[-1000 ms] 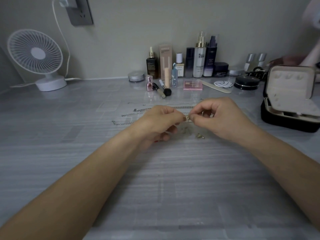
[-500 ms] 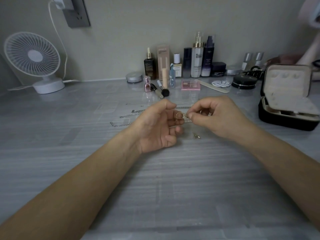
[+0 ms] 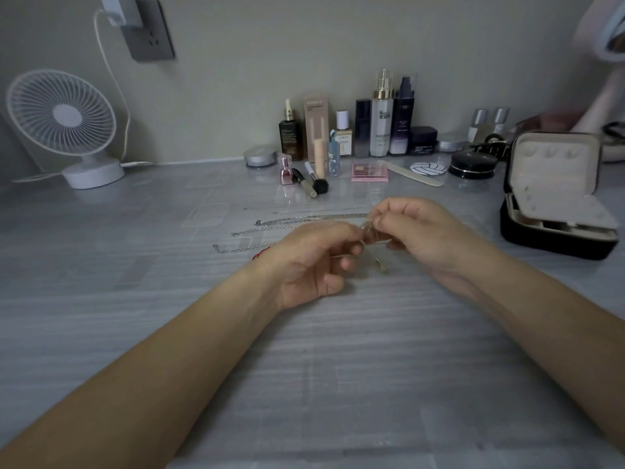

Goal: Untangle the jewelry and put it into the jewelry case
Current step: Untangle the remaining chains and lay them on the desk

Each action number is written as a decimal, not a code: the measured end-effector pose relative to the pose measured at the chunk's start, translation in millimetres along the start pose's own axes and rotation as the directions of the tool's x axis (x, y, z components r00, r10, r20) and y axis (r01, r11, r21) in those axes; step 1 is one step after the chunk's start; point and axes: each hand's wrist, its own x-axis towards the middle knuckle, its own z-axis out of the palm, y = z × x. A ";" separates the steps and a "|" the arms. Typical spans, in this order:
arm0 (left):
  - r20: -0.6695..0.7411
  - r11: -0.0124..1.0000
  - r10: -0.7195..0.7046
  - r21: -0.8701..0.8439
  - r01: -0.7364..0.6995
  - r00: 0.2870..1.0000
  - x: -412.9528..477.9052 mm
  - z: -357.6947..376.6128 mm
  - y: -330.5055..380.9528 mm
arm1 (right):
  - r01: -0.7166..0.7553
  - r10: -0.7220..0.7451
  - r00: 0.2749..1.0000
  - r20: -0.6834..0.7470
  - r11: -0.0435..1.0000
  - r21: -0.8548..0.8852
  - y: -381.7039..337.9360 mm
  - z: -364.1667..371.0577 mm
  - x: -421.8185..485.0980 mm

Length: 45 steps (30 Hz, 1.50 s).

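Observation:
My left hand (image 3: 314,262) and my right hand (image 3: 422,231) meet over the middle of the table, both pinching a small gold jewelry piece (image 3: 367,230) between their fingertips. Another small gold piece (image 3: 381,265) lies on the table just below them. Several silver chains (image 3: 257,230) lie stretched out on the table to the left, behind my left hand. A thin red thread (image 3: 261,253) shows beside my left wrist. The black jewelry case (image 3: 554,238) stands open at the right, its cream lid upright.
A white desk fan (image 3: 64,123) stands at the back left, its cable running to a wall socket (image 3: 148,32). Cosmetic bottles (image 3: 382,116), a brush (image 3: 314,182), a pink palette (image 3: 369,171), a nail file (image 3: 414,174) and a black compact (image 3: 472,164) line the back edge.
My left hand has turned and closed its fingertips back onto the gold piece beside my right hand. The right hand has lifted slightly. The camera has shifted a little.

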 end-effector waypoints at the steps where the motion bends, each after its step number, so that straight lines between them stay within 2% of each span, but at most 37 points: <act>1: -0.018 0.999 0.027 0.028 -0.027 0.999 -0.2 0.8 -0.1 | -0.023 0.023 0.999 0.026 1.000 0.020 0.3 0.1 0.7; 8: -0.135 0.974 0.162 0.180 -0.136 0.978 1.0 -0.4 -1.2 | -0.198 0.152 0.973 0.171 0.934 0.298 0.6 4.1 2.1; 10: -0.153 0.967 0.187 0.205 -0.154 0.971 1.6 -1.5 -1.7 | -0.186 0.149 0.972 0.179 0.961 0.206 0.9 2.6 0.7; 13: -0.145 0.964 0.214 0.189 -0.185 0.966 0.8 -1.9 -0.6 | -0.102 0.095 0.990 0.105 0.992 0.070 2.8 2.4 -0.2; 15: -0.138 0.957 0.225 0.219 -0.192 0.964 0.5 -0.5 -0.6 | -0.091 0.086 0.995 0.058 0.993 0.079 4.7 1.7 0.9; 19: -0.122 0.849 0.314 0.480 -0.221 0.942 2.6 2.9 -5.3 | -0.075 0.071 0.997 0.043 0.994 0.085 6.1 2.0 1.4; 23: -0.101 0.788 0.335 0.575 -0.220 0.937 3.0 3.4 -7.4 | -0.043 0.040 0.999 0.029 0.992 0.120 5.5 3.1 1.3; 27: -0.101 0.813 0.318 0.541 -0.216 0.943 2.9 2.3 -6.4 | -0.021 0.029 0.998 -0.060 0.993 0.116 6.6 0.6 4.0; 31: -0.121 0.851 0.286 0.489 -0.194 0.951 2.1 1.0 -5.0 | -0.070 0.083 0.994 -0.068 0.981 0.180 7.1 0.3 5.7; 36: -0.207 0.933 0.253 0.309 -0.182 0.945 1.8 -0.7 -0.6 | -0.138 0.147 0.989 -0.021 0.962 0.236 4.2 0.2 5.5; 40: -0.204 0.946 0.224 0.280 -0.162 0.953 1.0 1.9 -1.0 | -0.143 0.123 0.989 0.080 0.935 0.325 0.4 3.2 2.6; 43: -0.197 0.936 0.238 0.309 -0.170 0.951 0.9 3.5 -2.0 | -0.124 0.090 0.984 0.151 0.965 0.232 0.5 6.3 -1.2; 45: -0.212 0.933 0.257 0.307 -0.186 0.943 0.6 2.1 -1.6 | -0.115 0.098 0.990 0.104 0.978 0.172 2.1 6.3 -0.2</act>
